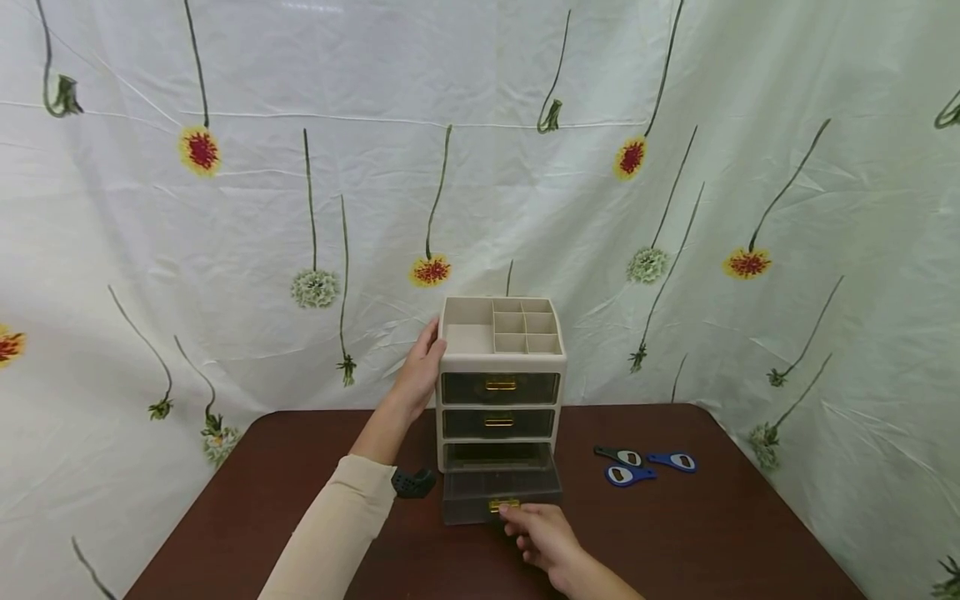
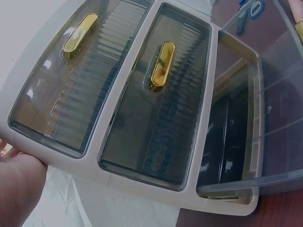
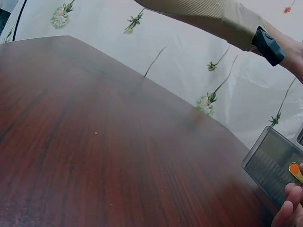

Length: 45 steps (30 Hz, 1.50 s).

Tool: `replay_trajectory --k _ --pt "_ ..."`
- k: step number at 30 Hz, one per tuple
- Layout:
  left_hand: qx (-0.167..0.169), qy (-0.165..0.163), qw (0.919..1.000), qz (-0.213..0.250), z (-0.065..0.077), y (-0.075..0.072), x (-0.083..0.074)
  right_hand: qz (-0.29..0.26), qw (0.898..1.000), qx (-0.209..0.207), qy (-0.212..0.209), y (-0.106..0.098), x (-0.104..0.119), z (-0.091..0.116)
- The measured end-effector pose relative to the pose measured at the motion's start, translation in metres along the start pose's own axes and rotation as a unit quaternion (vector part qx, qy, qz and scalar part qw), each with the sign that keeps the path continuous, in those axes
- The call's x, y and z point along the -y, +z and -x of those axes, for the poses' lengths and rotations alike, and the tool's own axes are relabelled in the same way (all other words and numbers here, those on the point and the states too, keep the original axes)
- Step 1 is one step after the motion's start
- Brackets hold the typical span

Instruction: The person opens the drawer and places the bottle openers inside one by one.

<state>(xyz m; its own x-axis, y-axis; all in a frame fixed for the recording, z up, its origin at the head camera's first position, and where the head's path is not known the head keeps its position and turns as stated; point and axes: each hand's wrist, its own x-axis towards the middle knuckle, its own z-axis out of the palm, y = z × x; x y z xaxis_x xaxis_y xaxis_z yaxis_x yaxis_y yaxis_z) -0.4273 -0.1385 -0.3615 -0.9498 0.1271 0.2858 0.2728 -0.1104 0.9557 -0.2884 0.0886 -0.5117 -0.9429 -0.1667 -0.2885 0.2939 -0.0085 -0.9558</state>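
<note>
A cream desktop drawer organizer [image 1: 501, 364] stands on the table, its top split into small compartments. Its two upper see-through drawers are closed, while the bottom drawer [image 1: 468, 500] is pulled out toward me. At that drawer's gold handle [image 1: 496, 504], my right hand [image 1: 547, 540] pinches with thumb and fingers. My left hand [image 1: 420, 379] rests against the organizer's left side near the top, its fingers fairly straight along the wall. The left wrist view shows the closed drawers' gold handles [image 2: 163, 65] up close. No contents show in the pulled-out drawer.
Three bottle openers lie to the right of the organizer: a dark one [image 1: 618, 456] and two blue ones, a nearer one [image 1: 629, 476] and a farther one [image 1: 672, 462]. Behind the dark red-brown table [image 1: 652, 533] hangs a white flowered cloth [image 1: 495, 183].
</note>
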Motion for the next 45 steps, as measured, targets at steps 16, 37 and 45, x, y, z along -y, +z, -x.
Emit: replay_trajectory --k 16,37,45 --pt "0.002 0.003 1.0 0.005 -0.001 -0.001 0.001 0.0 1.0 0.009 0.016 0.002 -0.003 0.009" --pt "0.0 0.005 1.0 0.006 -0.001 -0.001 0.002 0.064 0.997 0.046 0.017 -0.005 -0.001 0.017" --pt "0.002 0.003 1.0 0.004 0.0 -0.002 0.002 0.122 0.99 0.076 -0.003 -0.024 0.015 0.028"
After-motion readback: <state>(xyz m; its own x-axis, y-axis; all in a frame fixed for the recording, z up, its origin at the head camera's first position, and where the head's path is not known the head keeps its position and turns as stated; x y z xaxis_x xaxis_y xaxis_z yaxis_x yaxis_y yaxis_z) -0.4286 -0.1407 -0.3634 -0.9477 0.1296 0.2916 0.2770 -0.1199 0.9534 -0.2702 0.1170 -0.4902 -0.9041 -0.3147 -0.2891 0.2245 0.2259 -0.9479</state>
